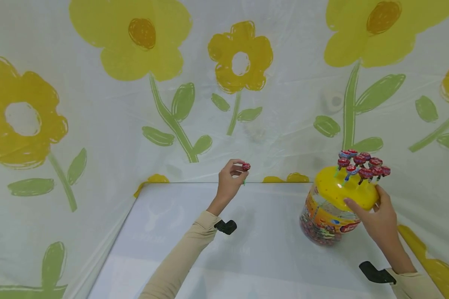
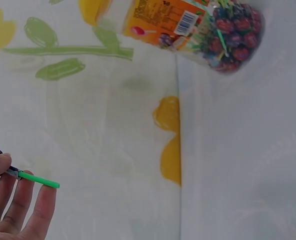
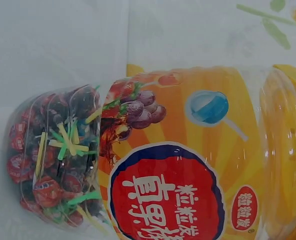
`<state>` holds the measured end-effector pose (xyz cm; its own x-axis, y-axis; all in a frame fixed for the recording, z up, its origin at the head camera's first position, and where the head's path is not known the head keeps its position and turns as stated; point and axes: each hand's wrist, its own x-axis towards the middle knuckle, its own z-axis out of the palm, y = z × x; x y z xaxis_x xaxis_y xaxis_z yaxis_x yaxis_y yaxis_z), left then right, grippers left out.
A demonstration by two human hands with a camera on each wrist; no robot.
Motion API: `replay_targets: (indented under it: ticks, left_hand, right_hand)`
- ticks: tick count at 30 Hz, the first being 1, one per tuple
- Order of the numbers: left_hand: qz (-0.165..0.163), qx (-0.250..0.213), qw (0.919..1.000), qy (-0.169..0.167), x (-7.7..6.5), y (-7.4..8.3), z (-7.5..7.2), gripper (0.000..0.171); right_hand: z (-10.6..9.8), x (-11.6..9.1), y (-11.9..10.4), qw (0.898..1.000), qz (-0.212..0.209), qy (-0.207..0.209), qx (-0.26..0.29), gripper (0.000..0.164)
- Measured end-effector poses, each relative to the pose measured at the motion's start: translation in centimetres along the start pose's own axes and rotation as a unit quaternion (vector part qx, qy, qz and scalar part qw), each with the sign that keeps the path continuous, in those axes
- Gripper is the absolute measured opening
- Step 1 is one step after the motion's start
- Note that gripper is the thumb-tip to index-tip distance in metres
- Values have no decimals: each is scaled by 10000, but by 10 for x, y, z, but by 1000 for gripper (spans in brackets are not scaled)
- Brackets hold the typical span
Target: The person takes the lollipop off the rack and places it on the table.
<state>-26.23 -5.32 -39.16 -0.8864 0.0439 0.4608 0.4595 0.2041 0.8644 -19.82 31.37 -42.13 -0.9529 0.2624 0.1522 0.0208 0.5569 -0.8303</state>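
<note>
Red-wrapped round lollipop (image 1: 246,166), green stick (image 1: 244,182) downward, sits pinched in the left hand (image 1: 230,180), left of the clear plastic jar (image 1: 323,218) whose yellow lid (image 1: 331,192) the right hand (image 1: 382,222) grips.

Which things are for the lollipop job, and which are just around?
Likely for the job:
lollipop in left hand
jar with lollipops inside
yellow lid, held by right hand
more lollipops on the lid

Just around:
table
flowery sheet
black wrist pieces

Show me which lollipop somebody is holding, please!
The red lollipop pinched by the left hand; the other lollipops stand in the yellow lid or sit inside the jar.
</note>
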Motion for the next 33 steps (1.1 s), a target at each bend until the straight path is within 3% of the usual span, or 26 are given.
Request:
replay_targets:
  ticks: [15, 22, 33]
  left_hand:
    - [-610, 64, 9976, 323, -22, -26, -38, 32]
    - [-1009, 149, 9925, 676, -33, -81, -52, 32]
    - [-1914, 791, 9699, 1282, -64, -113, -72, 28]
  right_hand:
    - [3, 0, 1, 9999, -75, 104, 106, 91]
    - [5, -2, 2, 9995, -51, 248, 200, 88]
    - [6, -2, 4, 9994, -96, 277, 190, 86]
